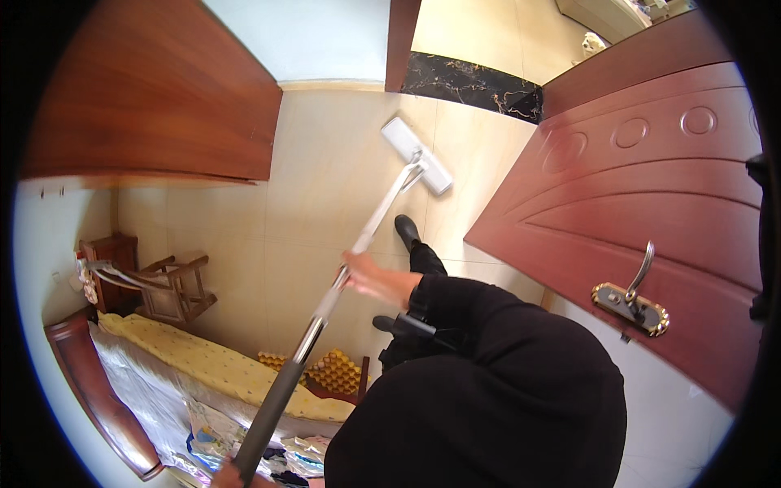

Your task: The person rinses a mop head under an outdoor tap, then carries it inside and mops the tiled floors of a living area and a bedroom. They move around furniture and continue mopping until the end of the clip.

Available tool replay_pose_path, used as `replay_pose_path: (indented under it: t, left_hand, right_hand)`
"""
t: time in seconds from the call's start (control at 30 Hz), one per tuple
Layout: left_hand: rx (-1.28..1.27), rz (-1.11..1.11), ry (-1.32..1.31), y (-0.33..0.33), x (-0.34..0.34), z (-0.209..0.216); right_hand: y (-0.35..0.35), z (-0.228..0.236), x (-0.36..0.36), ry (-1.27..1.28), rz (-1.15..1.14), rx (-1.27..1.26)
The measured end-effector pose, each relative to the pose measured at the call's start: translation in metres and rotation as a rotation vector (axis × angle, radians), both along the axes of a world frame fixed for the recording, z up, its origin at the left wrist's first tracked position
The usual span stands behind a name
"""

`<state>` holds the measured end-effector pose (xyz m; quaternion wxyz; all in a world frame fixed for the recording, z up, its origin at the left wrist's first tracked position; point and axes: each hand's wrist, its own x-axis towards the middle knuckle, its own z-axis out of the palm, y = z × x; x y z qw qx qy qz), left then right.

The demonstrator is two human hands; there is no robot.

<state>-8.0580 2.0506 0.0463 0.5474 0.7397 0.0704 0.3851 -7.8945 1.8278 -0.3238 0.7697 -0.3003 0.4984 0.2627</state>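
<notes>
A flat mop (372,225) slants across the view, its white rectangular head (399,137) lying on the pale tile floor. Midway down the pole, my right hand (373,276) is closed around the light metal shaft; it is slightly blurred. My left hand (236,477), partly cut off by the lower edge, grips the dark grey handle (272,413) near its top end. Just below the mop head, one of my dark shoes (407,233) shows on the floor; another dark shoe (383,323) is nearer.
To the right stands an open red-brown door (651,195) with a metal handle (634,297). A black marbled threshold (476,83) crosses the doorway beyond the mop. A wooden cabinet (163,89) is at far left. Near left are a wooden stool (179,286) and a bed (220,358).
</notes>
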Motion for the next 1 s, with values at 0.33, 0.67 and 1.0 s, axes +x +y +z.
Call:
replay_pose_path:
  t: [0.33, 0.67, 1.0]
  left_hand:
    - [1.009, -0.027, 0.486, -0.120, 0.115, 0.124]
    - [-0.050, -0.894, 0.074, -0.134, 0.195, 0.043]
    - [0.186, 0.138, 0.008, 0.005, 0.046, 0.042]
  right_hand:
    - [-0.034, 0.067, 0.110, -0.062, -0.232, 0.533]
    - [-0.177, 0.026, 0.132, -0.189, -0.213, 0.183]
    - [-0.026, 0.029, 0.000, -0.234, -0.337, 0.656]
